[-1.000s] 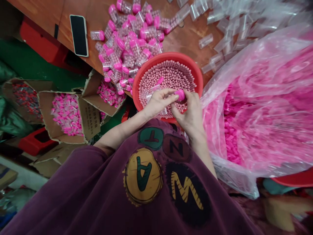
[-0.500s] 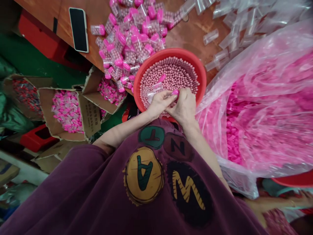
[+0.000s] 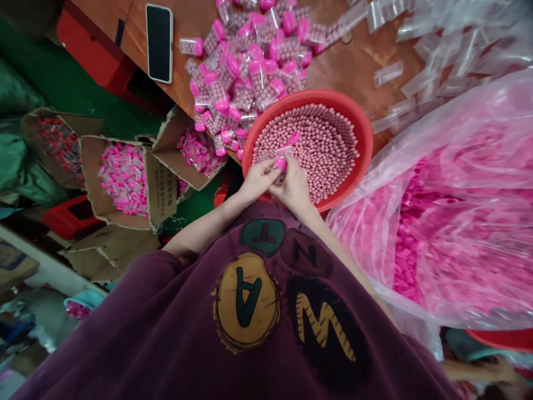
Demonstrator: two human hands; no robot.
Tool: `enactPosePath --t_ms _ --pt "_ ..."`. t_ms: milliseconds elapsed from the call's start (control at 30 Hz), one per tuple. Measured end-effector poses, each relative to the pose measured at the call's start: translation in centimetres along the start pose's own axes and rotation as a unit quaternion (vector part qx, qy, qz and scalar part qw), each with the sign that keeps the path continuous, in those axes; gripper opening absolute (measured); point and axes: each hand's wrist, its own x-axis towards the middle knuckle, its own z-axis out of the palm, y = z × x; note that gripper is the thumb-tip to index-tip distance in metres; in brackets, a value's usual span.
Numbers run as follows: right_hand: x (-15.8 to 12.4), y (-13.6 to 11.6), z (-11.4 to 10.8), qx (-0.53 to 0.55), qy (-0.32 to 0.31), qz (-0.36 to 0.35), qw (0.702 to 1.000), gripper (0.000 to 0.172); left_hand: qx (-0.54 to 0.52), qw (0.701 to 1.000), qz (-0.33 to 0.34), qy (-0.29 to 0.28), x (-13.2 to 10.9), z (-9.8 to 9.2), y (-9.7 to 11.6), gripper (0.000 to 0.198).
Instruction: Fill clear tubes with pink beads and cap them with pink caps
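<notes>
My left hand [image 3: 258,179] and my right hand [image 3: 293,188] meet at the near left rim of a red bowl [image 3: 361,126] full of small pink balls [image 3: 320,141]. Between the fingertips sits a small clear tube with a pink cap [image 3: 280,163]; both hands pinch it. A second pink-capped tube [image 3: 288,143] lies on the balls just beyond my fingers. Behind the bowl a heap of filled pink-capped tubes [image 3: 250,72] covers the wooden table [image 3: 341,66].
A black phone [image 3: 159,43] lies on the table's left end. Empty clear tubes [image 3: 416,61] are scattered at the back right. A big clear bag of pink caps [image 3: 449,222] fills the right. Open cardboard boxes of filled tubes [image 3: 125,178] stand on the floor at left.
Both hands have shifted left toward the bowl's near left rim with the capped tube. The view has swung, so the bowl and table now sit further right.
</notes>
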Motion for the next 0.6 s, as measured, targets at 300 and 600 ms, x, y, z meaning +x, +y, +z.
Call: enactPosePath --t_ms 300,600 --pt "1.0 -0.3 0.0 -0.055 -0.025 -0.015 0.998 0.042 0.039 0.999 0.009 0.03 0.7 0.1 -1.3 0.033" --pt "2.9 1.1 -0.6 0.03 -0.032 -0.059 0.997 0.062 0.032 0.978 0.065 0.195 -3.1 -7.6 0.1 0.034"
